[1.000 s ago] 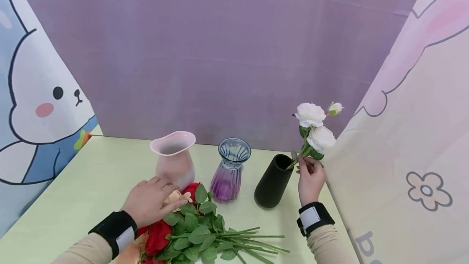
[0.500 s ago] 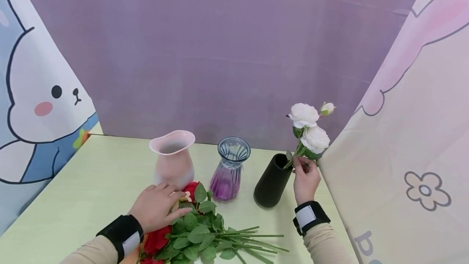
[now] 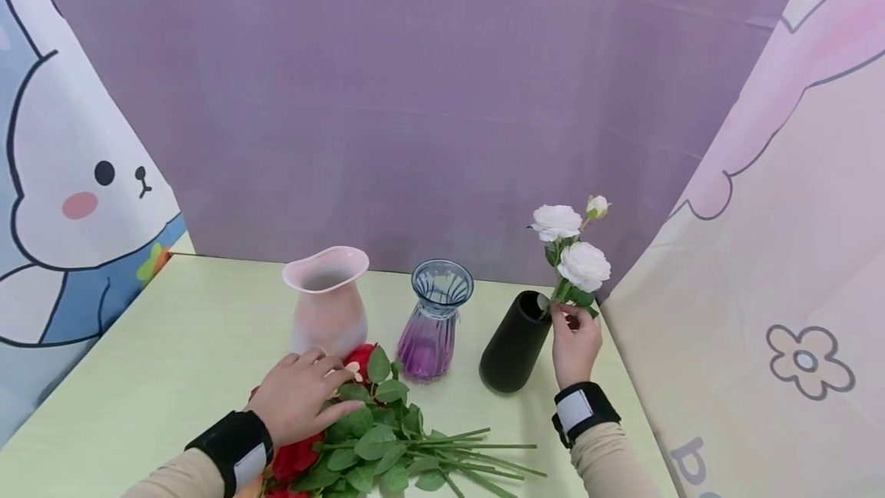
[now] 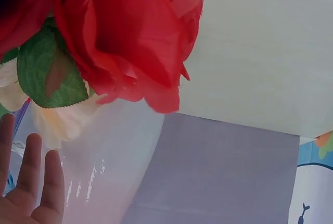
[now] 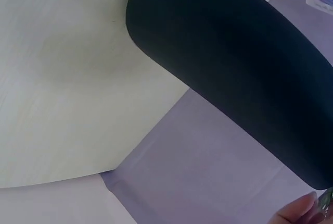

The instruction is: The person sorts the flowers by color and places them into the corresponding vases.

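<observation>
My right hand [image 3: 577, 344] pinches the stem of a white flower spray [image 3: 585, 266] with two full blooms and a bud. The lower stem goes into the mouth of the black vase [image 3: 513, 344], and the fingertips are right at its rim. In the right wrist view the vase's dark side [image 5: 223, 67] fills the top right, with the thumb at the lower corner. My left hand [image 3: 297, 398], fingers spread, lies over the heads of a bunch of red roses [image 3: 297, 456] with green leaves [image 3: 376, 440]. A large red rose [image 4: 130, 36] shows close up in the left wrist view.
A pink vase [image 3: 328, 313] with a wavy rim stands behind the bunch. Right of it is a blue and purple glass vase [image 3: 430, 336]. The bare rose stems [image 3: 484, 456] point right across the table [image 3: 166, 336]. A purple cloth [image 3: 415, 114] hangs behind.
The right hand has moved left and slightly down, and the white spray has sunk into the black vase and stands more upright. The left hand has shifted slightly right over the roses.
</observation>
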{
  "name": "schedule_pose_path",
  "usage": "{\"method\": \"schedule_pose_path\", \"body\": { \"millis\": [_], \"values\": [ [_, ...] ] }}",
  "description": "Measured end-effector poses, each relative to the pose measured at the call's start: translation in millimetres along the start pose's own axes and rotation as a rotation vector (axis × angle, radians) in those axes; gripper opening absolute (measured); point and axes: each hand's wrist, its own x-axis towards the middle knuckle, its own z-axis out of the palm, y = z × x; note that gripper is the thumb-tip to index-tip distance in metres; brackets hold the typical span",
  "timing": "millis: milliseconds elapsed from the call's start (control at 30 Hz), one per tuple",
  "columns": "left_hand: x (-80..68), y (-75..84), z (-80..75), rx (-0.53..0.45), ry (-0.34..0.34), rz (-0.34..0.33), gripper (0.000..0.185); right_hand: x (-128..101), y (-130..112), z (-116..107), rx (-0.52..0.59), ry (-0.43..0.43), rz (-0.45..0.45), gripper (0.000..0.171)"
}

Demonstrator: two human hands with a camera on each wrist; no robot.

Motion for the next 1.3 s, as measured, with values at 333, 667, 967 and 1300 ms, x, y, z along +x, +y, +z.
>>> {"method": "schedule_pose_path", "body": {
  "millis": [333, 667, 967, 1300],
  "values": [
    [0.5, -7.3, -8.9, -0.027, 0.024, -0.011, 0.052, -13, -24, -9, 0.037, -0.021, 0.054, 0.027],
    [-4.1, -30.5, -28.9, -0.008, 0.012, -0.072, 0.044, -40, -93, -22, 0.207, -0.128, 0.08, 0.032],
    [-18.6, -56.9, -43.8, 0.002, -0.014, -0.119, 0.052, -52, -71, 16, 0.349, -0.289, -0.067, 0.025],
    [-47.7, -88.3, -37.9, 0.07, -0.036, -0.186, 0.047, -28, 157, 153, 0.234, -0.446, -0.343, 0.028]
  ]
}}
